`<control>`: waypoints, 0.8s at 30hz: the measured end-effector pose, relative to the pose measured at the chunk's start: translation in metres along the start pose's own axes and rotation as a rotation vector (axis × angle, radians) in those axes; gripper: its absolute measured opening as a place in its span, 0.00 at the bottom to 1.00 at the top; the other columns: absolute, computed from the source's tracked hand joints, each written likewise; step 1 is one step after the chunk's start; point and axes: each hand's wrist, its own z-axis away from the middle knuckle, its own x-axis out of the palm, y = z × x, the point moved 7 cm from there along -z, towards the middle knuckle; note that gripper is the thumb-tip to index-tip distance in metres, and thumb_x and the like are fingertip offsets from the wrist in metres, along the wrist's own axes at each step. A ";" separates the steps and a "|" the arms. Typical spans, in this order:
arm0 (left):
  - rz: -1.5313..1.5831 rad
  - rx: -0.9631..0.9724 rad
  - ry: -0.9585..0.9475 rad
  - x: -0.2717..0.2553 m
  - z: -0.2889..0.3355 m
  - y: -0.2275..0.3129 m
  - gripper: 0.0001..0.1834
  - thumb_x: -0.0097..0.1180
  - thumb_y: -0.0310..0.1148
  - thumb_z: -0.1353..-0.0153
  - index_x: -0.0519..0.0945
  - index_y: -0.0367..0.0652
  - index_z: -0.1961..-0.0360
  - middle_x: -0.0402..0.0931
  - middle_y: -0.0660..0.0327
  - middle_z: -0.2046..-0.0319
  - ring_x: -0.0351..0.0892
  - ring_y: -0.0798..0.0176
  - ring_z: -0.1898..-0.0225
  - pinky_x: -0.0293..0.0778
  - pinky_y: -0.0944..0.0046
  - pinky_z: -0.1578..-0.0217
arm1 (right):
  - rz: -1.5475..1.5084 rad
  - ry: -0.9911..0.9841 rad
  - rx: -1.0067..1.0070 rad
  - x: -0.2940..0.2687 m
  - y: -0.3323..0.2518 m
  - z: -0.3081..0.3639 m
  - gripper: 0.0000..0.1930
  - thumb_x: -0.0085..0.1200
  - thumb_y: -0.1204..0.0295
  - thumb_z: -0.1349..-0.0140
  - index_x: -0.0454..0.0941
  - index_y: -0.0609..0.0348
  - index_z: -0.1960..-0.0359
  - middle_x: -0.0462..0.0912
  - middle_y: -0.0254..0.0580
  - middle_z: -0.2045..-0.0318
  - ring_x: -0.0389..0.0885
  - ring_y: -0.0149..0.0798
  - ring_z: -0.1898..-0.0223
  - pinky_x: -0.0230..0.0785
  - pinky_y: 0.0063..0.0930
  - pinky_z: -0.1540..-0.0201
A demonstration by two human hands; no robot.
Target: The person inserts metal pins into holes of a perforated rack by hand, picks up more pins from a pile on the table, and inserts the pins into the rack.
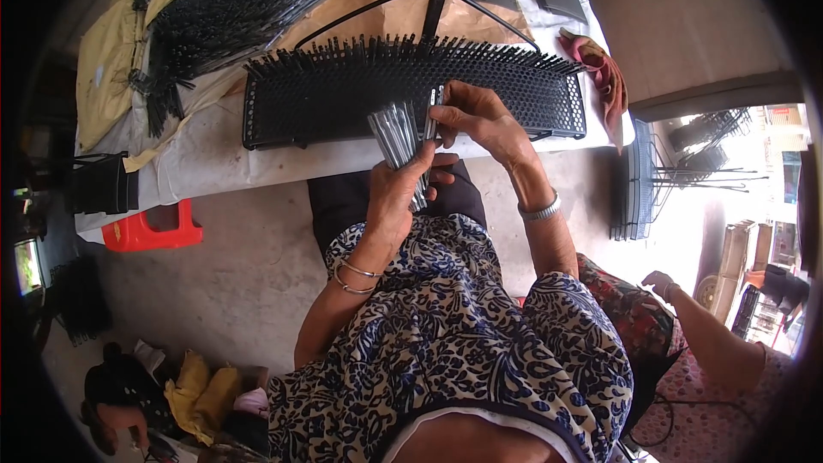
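Observation:
A bundle of thin, shiny grey rods (395,135) is gripped in my left hand (394,189), fingers wrapped round its lower part. My right hand (483,122) pinches a few rods (433,111) of the same kind between thumb and fingers, just right of the bundle. Both hands are in front of a black perforated rack (317,101) full of small round holes. Along its far edge stands a dense row of dark rods (360,51), slotted into the holes. The lower ends of the pinched rods are partly hidden by my left hand.
A large heap of dark rods (231,13) lies on brown paper at the table's far left. A reddish cloth (600,77) hangs at the right edge. A red stool (154,227) stands below the left side; another person's arm (716,334) shows at right.

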 end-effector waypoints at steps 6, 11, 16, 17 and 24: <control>0.020 0.024 0.015 0.002 0.011 -0.001 0.19 0.59 0.43 0.37 0.79 0.37 0.55 0.84 0.52 0.66 0.83 0.66 0.73 0.67 0.72 0.78 | 0.090 0.021 0.016 -0.001 -0.001 0.012 0.11 0.59 0.67 0.37 0.79 0.64 0.64 0.80 0.34 0.72 0.76 0.25 0.74 0.71 0.21 0.69; 0.001 0.083 0.011 0.000 0.014 -0.002 0.18 0.58 0.42 0.37 0.79 0.37 0.55 0.84 0.52 0.66 0.83 0.65 0.73 0.67 0.72 0.79 | 0.098 0.013 0.009 0.001 0.001 0.018 0.11 0.56 0.67 0.35 0.78 0.65 0.61 0.78 0.32 0.72 0.76 0.25 0.73 0.70 0.19 0.69; -0.024 0.105 0.028 -0.005 0.012 -0.006 0.19 0.58 0.42 0.36 0.79 0.36 0.55 0.84 0.53 0.67 0.84 0.64 0.73 0.67 0.71 0.80 | 0.059 0.032 -0.014 0.001 0.005 0.020 0.13 0.58 0.67 0.36 0.79 0.67 0.60 0.81 0.35 0.69 0.77 0.26 0.71 0.71 0.21 0.66; -0.038 0.080 0.027 -0.004 0.012 -0.006 0.20 0.57 0.43 0.36 0.79 0.35 0.55 0.84 0.53 0.66 0.84 0.63 0.70 0.70 0.70 0.78 | 0.058 0.031 -0.014 0.002 0.005 0.019 0.13 0.58 0.67 0.36 0.79 0.67 0.60 0.81 0.35 0.69 0.77 0.26 0.71 0.71 0.21 0.66; 0.144 -0.018 0.008 -0.011 -0.012 -0.011 0.21 0.53 0.45 0.34 0.74 0.38 0.49 0.79 0.52 0.51 0.81 0.52 0.54 0.82 0.54 0.64 | 0.097 0.269 -0.211 -0.017 -0.024 0.024 0.07 0.55 0.73 0.34 0.77 0.66 0.64 0.79 0.33 0.72 0.75 0.24 0.70 0.68 0.19 0.66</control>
